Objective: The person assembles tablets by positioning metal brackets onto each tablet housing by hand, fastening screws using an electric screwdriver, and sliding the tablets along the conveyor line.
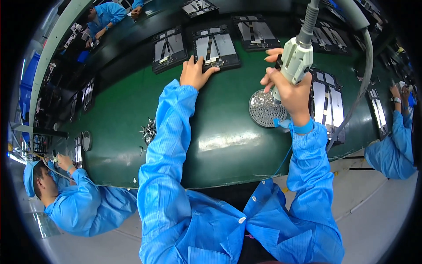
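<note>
My right hand is wrapped round a pale electric screwdriver, held tilted with its lower end over a round perforated screw tray. Whether the tip touches the tray is hidden by my hand. Small shiny screws lie in the tray's holes. My left hand rests with spread fingers on the near edge of an opened tablet, thumb and fingertips touching its frame. Silver panels and a dark strip show inside that tablet. A blue wrist strap circles my right wrist, with a thin cord running down from it.
More opened tablets lie beside mine, one at the left, another at the right. A heap of small metal parts sits left of my left sleeve. A grey cable hangs at the right. Co-workers in blue sit on both sides and opposite.
</note>
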The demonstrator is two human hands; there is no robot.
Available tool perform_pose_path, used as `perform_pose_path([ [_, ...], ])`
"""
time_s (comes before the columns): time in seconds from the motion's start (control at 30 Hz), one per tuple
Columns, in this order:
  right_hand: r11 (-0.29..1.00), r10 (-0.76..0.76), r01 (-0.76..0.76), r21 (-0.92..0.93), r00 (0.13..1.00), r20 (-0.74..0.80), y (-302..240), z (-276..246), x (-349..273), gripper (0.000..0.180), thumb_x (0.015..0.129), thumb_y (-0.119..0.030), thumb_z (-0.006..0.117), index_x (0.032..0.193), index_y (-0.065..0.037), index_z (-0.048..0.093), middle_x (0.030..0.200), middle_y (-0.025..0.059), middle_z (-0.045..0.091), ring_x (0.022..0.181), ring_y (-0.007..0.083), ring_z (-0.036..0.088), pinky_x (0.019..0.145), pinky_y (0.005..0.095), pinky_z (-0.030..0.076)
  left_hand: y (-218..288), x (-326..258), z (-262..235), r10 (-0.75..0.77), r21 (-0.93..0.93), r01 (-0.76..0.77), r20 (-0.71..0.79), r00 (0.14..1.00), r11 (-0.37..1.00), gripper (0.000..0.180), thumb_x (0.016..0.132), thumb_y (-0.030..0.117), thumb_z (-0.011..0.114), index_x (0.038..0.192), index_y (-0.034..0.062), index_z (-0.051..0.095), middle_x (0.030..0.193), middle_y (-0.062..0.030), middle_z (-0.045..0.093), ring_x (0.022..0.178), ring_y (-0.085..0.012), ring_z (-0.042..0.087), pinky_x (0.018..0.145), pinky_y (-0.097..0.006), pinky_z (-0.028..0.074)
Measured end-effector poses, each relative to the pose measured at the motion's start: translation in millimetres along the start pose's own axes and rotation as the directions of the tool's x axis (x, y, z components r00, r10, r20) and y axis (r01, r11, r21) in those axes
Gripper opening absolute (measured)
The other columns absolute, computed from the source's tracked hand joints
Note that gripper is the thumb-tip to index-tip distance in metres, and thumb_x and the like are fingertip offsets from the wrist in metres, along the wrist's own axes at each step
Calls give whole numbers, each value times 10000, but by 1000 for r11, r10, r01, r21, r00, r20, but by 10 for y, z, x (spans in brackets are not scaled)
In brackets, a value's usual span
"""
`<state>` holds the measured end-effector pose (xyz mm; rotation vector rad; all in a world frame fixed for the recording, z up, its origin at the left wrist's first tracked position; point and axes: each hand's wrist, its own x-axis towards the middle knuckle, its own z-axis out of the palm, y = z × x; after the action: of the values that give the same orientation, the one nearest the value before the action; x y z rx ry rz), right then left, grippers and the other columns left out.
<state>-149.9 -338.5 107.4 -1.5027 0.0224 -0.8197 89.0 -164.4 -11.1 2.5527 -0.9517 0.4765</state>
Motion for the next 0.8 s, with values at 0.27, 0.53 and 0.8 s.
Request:
perform_pose_path([
  [0.27,1000,-3,2,-12,999,-53,58,-132,-10,250,894,65,597,1143,74,590,1203,172,612,717,190,683,515,271,567,-761,777,-319,-390,245,416,-150,908,876,724,836,737,540,1049,73,734,1228,-215,643,1161,-446,566,929,-559,477],
  [0.53,995,74,-84,-49,981,-180,-7,-109,130,157,889,-28,664,1039,13,651,710,56,657,582,115,644,499,262,510,-2663,1069,-222,-624,-125,826,595,506,550,878,649,647,875,1133,-67,712,1176,-184,708,1063,-279,669,974,-379,486],
  [0.8,988,-47,33,-154,995,-92,165,-161,90,202,904,27,619,1096,71,662,1124,124,691,703,165,695,530,276,561,-2611,1091,-593,-631,-580,688,348,693,436,490,797,289,823,1173,14,674,965,-150,714,835,-280,706,722,-398,587],
])
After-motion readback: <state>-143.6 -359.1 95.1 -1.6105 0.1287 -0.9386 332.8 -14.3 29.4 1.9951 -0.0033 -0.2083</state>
